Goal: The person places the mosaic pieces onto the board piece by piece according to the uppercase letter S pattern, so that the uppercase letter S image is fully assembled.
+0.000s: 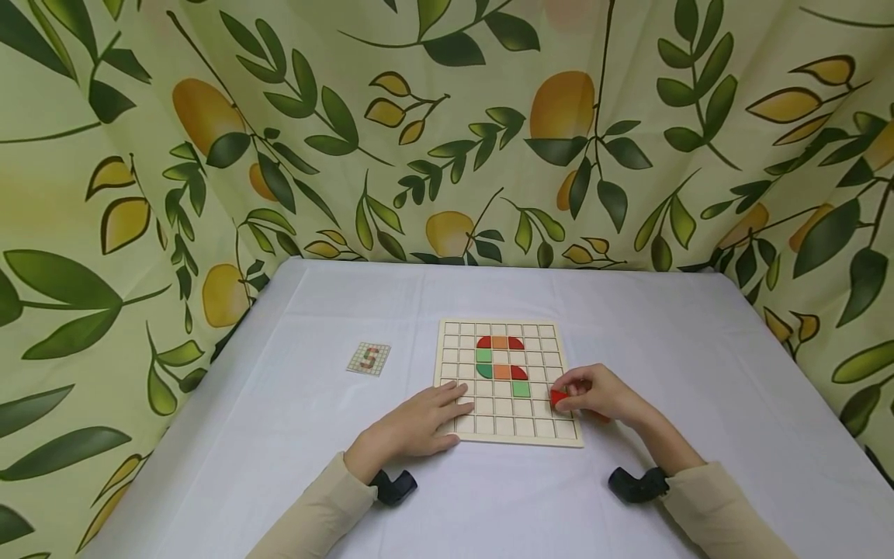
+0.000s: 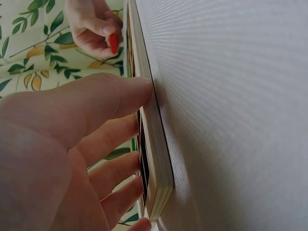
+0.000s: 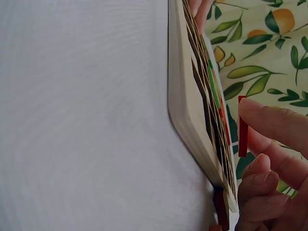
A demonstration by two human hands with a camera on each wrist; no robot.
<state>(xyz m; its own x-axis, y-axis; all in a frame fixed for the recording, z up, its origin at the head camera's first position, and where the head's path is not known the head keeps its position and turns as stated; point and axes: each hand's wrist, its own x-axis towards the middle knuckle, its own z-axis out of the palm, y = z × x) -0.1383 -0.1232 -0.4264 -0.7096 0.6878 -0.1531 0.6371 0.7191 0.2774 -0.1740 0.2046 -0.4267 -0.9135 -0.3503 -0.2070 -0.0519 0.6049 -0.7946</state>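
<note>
A wooden grid board (image 1: 485, 427) lies on the table, with several red, orange and green pieces forming a curved figure; a light green square (image 1: 521, 389) is the lowest of them. My left hand (image 1: 421, 421) rests on the board's near left corner, fingers extended over the squares, thumb (image 2: 137, 91) against the near edge. Over the right side of the board, my right hand (image 1: 601, 394) pinches a thin red piece (image 3: 243, 127) between thumb and fingers. In the right wrist view that piece is seen edge-on, held above the board's surface.
Left of the board lies a small pattern card (image 1: 369, 359) showing a coloured figure on a grid. Another dark red piece (image 3: 221, 208) sits beside the board's right edge, partly beneath my right hand. A leaf-and-fruit printed curtain (image 1: 447, 155) surrounds the white table (image 1: 314, 310).
</note>
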